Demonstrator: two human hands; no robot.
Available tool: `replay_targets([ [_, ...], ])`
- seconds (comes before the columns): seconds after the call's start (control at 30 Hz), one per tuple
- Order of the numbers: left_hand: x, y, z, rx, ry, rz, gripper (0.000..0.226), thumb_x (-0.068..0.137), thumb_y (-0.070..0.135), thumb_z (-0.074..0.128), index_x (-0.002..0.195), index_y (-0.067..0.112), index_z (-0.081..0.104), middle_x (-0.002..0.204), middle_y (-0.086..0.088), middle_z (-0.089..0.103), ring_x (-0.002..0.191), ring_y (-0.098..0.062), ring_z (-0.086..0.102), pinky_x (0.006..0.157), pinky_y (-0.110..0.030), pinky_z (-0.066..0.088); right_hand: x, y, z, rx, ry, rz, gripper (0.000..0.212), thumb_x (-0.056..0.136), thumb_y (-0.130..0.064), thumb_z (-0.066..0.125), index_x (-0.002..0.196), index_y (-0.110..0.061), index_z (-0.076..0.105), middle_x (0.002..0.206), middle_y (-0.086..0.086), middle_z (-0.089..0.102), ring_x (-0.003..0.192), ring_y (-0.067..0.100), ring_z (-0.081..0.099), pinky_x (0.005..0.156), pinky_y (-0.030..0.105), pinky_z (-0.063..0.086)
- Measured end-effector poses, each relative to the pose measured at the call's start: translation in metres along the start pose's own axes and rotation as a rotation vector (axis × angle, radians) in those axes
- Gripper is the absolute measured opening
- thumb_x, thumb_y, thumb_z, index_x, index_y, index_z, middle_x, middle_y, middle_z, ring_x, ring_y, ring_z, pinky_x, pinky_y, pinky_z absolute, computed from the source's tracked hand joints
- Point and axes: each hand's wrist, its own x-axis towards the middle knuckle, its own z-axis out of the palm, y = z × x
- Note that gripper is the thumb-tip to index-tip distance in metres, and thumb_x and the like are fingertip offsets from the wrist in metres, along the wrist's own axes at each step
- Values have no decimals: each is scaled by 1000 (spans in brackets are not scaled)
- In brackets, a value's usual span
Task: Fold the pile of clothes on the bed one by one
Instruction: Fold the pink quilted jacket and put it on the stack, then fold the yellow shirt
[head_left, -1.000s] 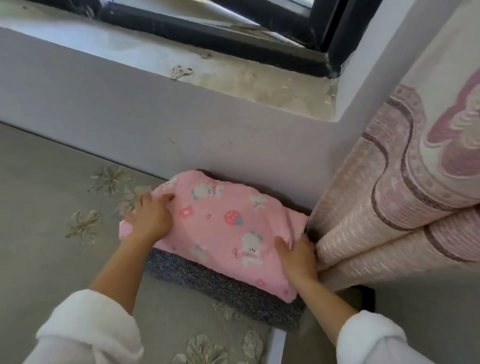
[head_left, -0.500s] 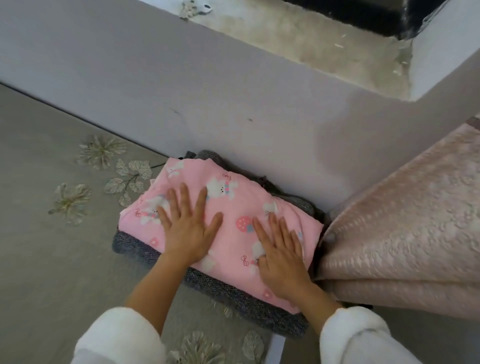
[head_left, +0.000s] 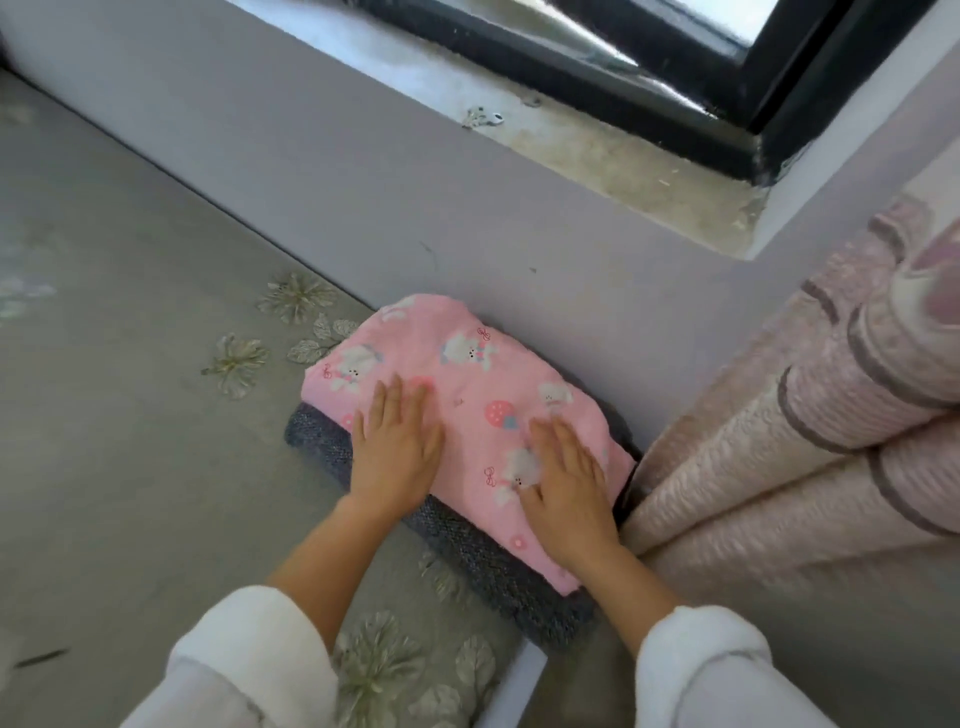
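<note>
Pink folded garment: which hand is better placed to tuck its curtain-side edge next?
Likely right. The right hand lies flat on the pink garment beside its edge nearest the curtain; the left hand presses the opposite end.

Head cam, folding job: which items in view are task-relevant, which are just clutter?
Job:
- pink printed garment, folded, on top
- grey knit garment under it
- left hand and right hand, both flat on the pink one

Lying about:
- pale pink textured fabric
- small metal object on the window sill

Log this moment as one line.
step: pressing folded pink garment | left hand: flat on it | right hand: flat on it | beneath: grey knit garment
</note>
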Motion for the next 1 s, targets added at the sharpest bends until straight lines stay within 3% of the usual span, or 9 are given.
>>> replay_targets([
  [0.27,-172,6,-66,-3,43,-189,52,101,36,32,149,19,25,158,-7,16,146,-25,12,117,-45,12,-122,-64,-26,88,-8,-132,61,95,-28,46,149,-15,20,156,4,20,141,21,22,113,36,21],
  [0.5,-376,-19,-92,-17,132,-436,49,99,33,35,146,20,31,154,-5,28,142,-21,21,116,-43,16,-259,-129,2,43,-143,-347,59,94,-35,50,145,-16,28,149,4,30,135,22,26,107,36,24],
  [0.67,-511,-65,-110,-86,180,-627,46,100,32,31,144,21,35,153,-4,29,143,-19,17,116,-47,12,-349,-209,42,-11,-293,-573,60,92,-34,52,145,-13,30,146,9,36,133,27,31,109,39,28],
  [1.0,-797,-196,-158,-64,441,-1011,44,98,34,33,141,22,39,146,-1,39,135,-21,29,110,-40,22,-557,-416,151,-98,-434,-1013,63,91,-37,51,146,-16,29,147,8,35,134,27,32,108,38,28],
])
